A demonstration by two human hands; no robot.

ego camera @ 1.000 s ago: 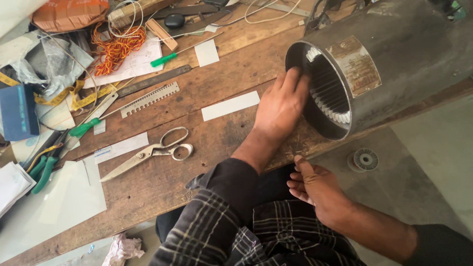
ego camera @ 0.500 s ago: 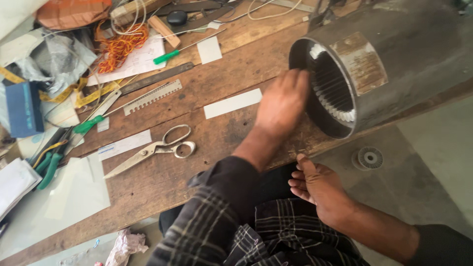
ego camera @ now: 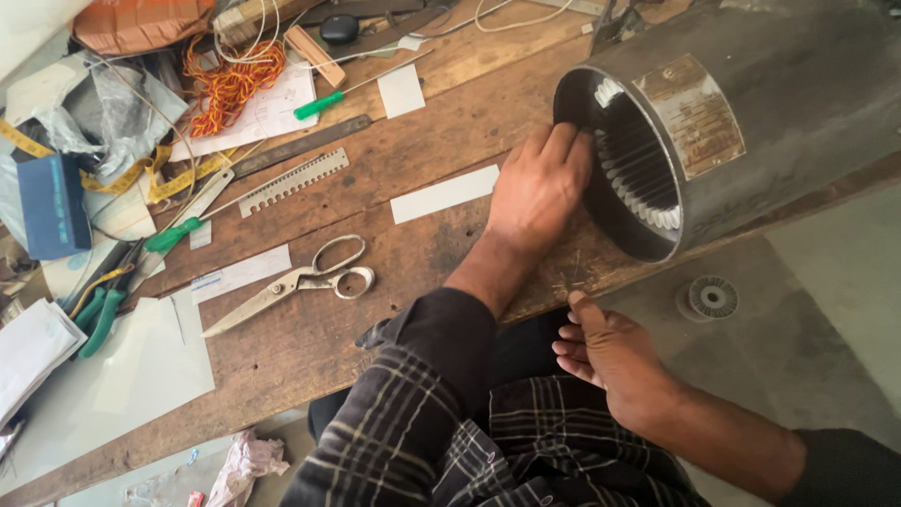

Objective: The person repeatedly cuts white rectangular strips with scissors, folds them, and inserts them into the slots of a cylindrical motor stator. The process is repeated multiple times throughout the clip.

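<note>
Stator housing (ego camera: 751, 122), one grey metal cylinder, lies on its side at the desk's (ego camera: 450, 122) right end, my left hand (ego camera: 540, 188) resting loosely curled on its open rim gripping nothing, my right hand (ego camera: 610, 352) half open below the near edge, one pair of scissors (ego camera: 296, 282) alongside.
</note>
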